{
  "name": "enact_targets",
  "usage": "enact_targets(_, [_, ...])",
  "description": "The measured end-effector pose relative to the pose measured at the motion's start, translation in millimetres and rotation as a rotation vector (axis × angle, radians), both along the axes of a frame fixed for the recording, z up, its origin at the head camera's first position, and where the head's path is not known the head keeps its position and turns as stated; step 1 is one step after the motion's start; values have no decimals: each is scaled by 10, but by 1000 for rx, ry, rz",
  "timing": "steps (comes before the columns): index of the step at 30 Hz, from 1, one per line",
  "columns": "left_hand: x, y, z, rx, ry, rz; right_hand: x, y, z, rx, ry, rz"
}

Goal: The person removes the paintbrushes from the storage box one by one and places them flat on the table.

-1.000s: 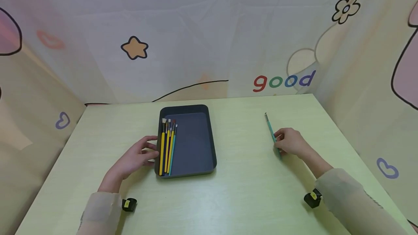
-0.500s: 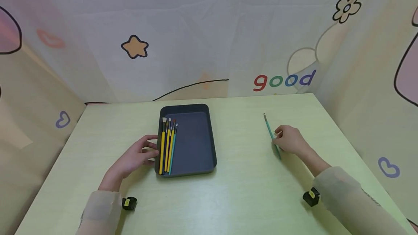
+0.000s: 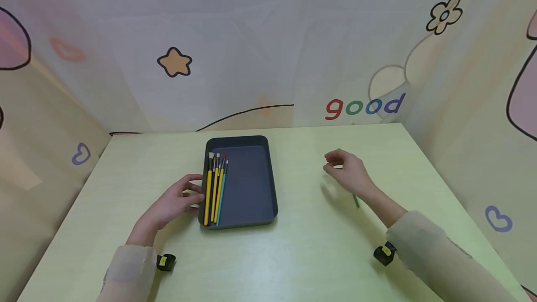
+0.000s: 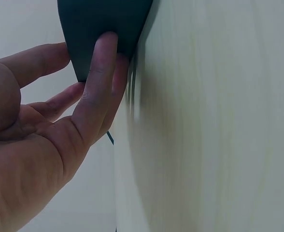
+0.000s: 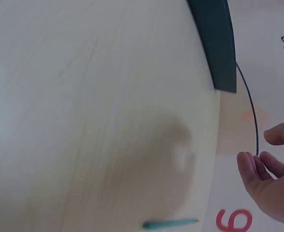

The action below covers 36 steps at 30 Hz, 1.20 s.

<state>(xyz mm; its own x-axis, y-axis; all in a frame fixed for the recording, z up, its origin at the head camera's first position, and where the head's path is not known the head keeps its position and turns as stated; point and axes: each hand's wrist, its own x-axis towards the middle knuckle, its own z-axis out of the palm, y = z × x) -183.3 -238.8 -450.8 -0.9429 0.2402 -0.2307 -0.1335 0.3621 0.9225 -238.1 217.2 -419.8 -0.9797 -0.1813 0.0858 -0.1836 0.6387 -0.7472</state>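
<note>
A dark grey rectangular tray (image 3: 249, 185) lies on the table, with several paintbrushes (image 3: 207, 197) in yellow, dark blue and teal side by side along its left wall. My left hand (image 3: 173, 203) rests its fingertips against the outside of that wall; the left wrist view shows the fingers (image 4: 101, 72) touching the tray's side. To the right of the tray, my right hand (image 3: 350, 174) hovers above the table, fingers loosely bent and holding nothing. Beneath it lies a teal paintbrush (image 3: 356, 200), mostly covered by the hand in the head view but visible apart from it in the right wrist view (image 5: 171, 224).
The pale table (image 3: 285, 255) reaches back to a printed cloth (image 3: 251, 59), which also hangs on both sides. Small black wrist cameras sit on both sleeves (image 3: 130, 264).
My right hand has let go of the teal paintbrush and moved left, leaving it on the table. The left hand and the tray keep their places.
</note>
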Motion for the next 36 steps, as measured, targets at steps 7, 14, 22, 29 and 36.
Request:
enact_targets(7, [19,70,1,35,14,-20,42,-340,96,-221,-170,123])
enact_targets(14, [32,173,-14,68,17,-20,53,-704,169,-363,-322,254])
enact_targets(22, [20,245,-11,63,20,-10,113,-1091,149,-395,-494,361])
enact_targets(29, [21,307,-41,94,23,-4,107,-1374,-28,-448,-544,324])
enact_targets(36, [-2,428,-69,100,20,3,121,-1503,-143,-534,-668,288])
